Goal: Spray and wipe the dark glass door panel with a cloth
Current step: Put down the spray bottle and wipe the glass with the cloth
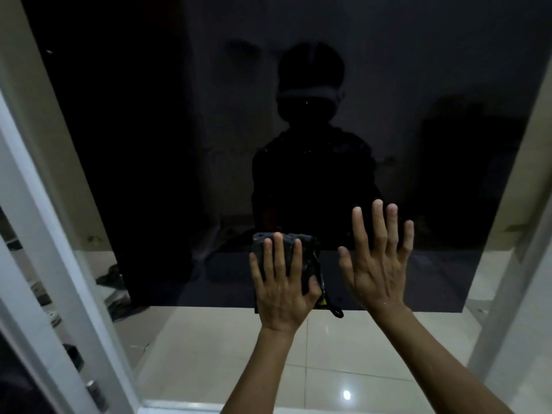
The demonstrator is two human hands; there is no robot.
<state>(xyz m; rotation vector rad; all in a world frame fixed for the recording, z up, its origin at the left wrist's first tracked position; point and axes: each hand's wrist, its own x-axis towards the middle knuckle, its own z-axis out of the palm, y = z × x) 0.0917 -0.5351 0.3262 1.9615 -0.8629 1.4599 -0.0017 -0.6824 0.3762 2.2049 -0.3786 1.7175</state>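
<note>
Because the glass door (pixel 298 100) is dark and mirror-like, every mark shows, and that is probably the main risk here. The bare right hand (pixel 378 265) lies flat on the pane with its fingers straight and spread, holding nothing, so it could leave fresh prints on glass that is meant to end up clean. The pale specks scattered across the middle of the pane may be spray or dust; I cannot tell which, and if they dry before being wiped they could streak. The door frame (pixel 38 204) runs close along the left, and a wide sweep that way could knock knuckles against it. The cloth (pixel 286 258) sits low on the pane, just left of the right hand, pressed flat under the left hand (pixel 282 294), whose fingers are stretched over it with the thumb hooked round its right edge. A small loop (pixel 337 312) dangles from the cloth's lower corner and might drag across the glass. Pushing hard with both hands could also swing the door.

By count: one glass door, one frame, two hands, one cloth, one loop. No spray bottle is in view.
</note>
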